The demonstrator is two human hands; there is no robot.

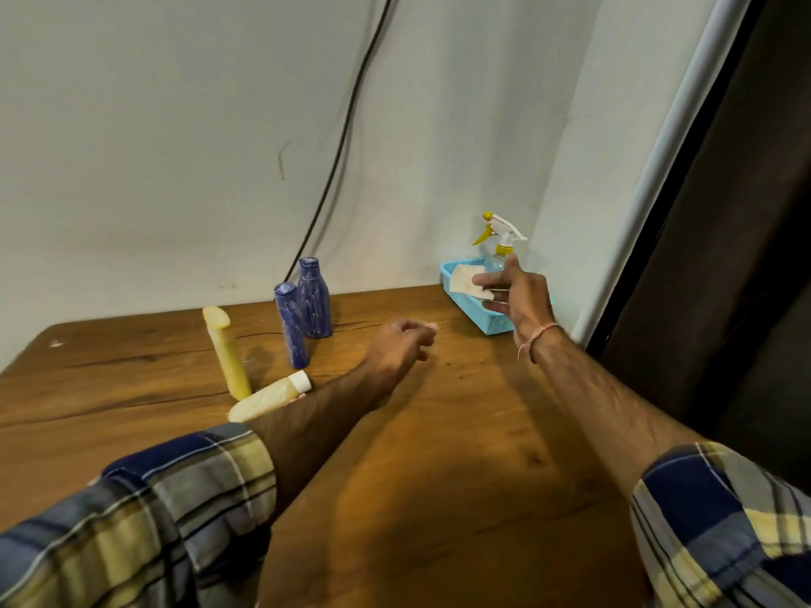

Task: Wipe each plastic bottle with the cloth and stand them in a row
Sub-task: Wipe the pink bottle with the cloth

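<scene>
1. Head view, the only one: the right hand [513,296] is out over the blue basket [493,323] at the far right corner of the counter [439,432], going for the cloth [463,280].
2. Its fingers [495,305] are spread and fairly straight. The thumb lies at the cloth's near edge, touching it or just about, but nothing looks pinched. I read no grip here.
3. The left hand [401,344] sits mid-counter, loosely curled and holding nothing. Whether it rests on the wood or hovers, I cannot tell. My guess is that it waits to take a bottle once the cloth is in hand.
4. In the basket are the cloth, draped across the middle, and a sprayer [504,239] standing upright at the back by the wall corner. That seems sensible: the cleaning kit is kept together, off to one side of the bottles.
5. The bottles stand left of centre, well apart from the basket. The tall blue bottle [315,300] and short blue bottle [292,324] are upright, just beside each other near the wall.
6. The yellow bottle [226,353] stands to their front left. The cream bottle [267,399] lies on its side with its white cap toward the blue pair and its base hidden behind the left forearm.
7. My read is a loose cluster with no row formed and one bottle down. With the cloth in the basket, wiping has not started.
</scene>
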